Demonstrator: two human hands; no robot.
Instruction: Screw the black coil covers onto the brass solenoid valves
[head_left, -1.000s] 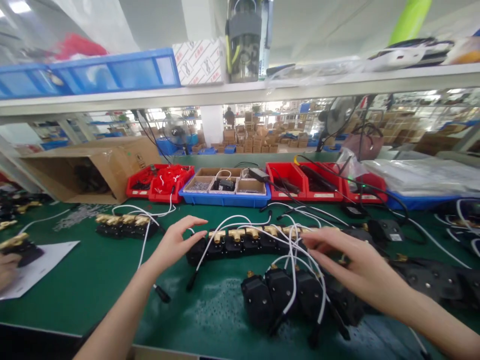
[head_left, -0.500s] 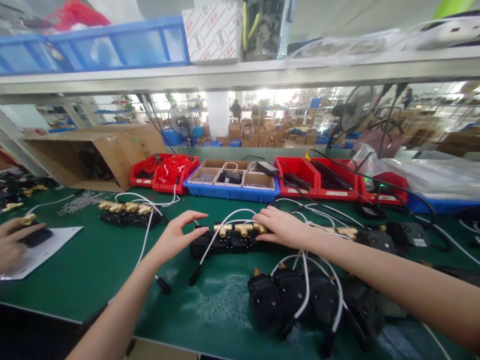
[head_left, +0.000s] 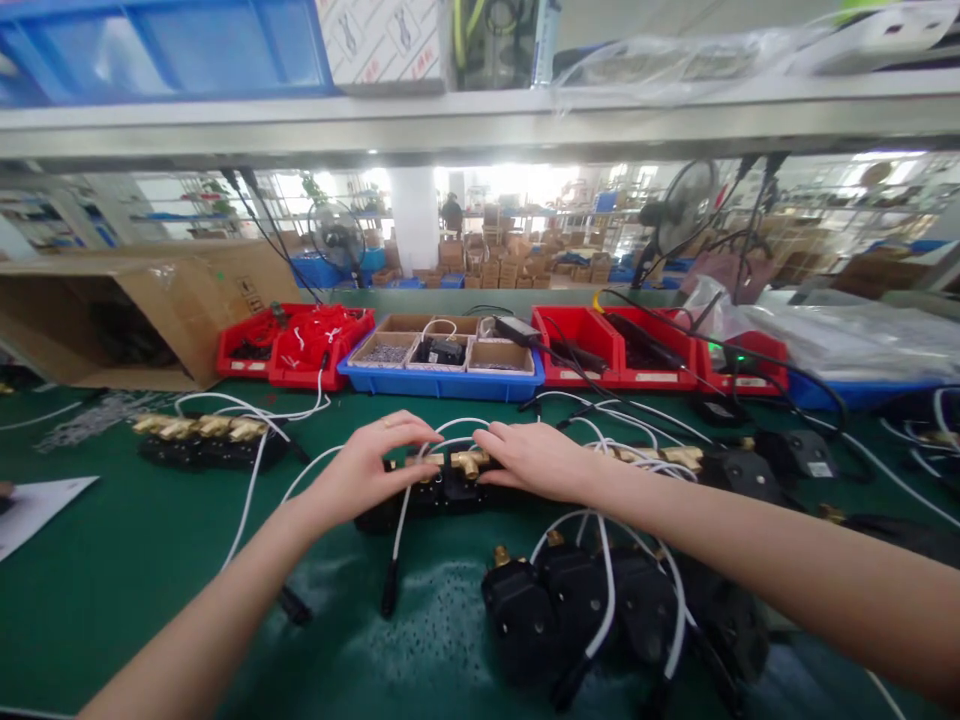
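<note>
A row of black valve bodies with brass fittings [head_left: 448,482] lies across the middle of the green bench mat [head_left: 135,560]. My left hand [head_left: 367,465] rests on its left end, fingers curled over the brass tops. From the right, my right hand [head_left: 534,458] lies on the same row, fingers bent down on the fittings. Only two or three units show between the hands. White cables [head_left: 600,560] loop from these units over a second cluster of black valve bodies [head_left: 570,600] nearer to me.
Another row of brass-topped valves [head_left: 202,440] sits at the left. Red bins [head_left: 300,345], a blue tray of small boxes [head_left: 442,365] and more red bins [head_left: 600,350] line the back. A cardboard box [head_left: 127,320] lies at far left, a paper sheet [head_left: 30,505] at the left edge.
Both hands have closed in on the middle row of valves: the right swept leftward across it, the left moved forward onto its end. The view shifted right, and another person's hand left the frame.
</note>
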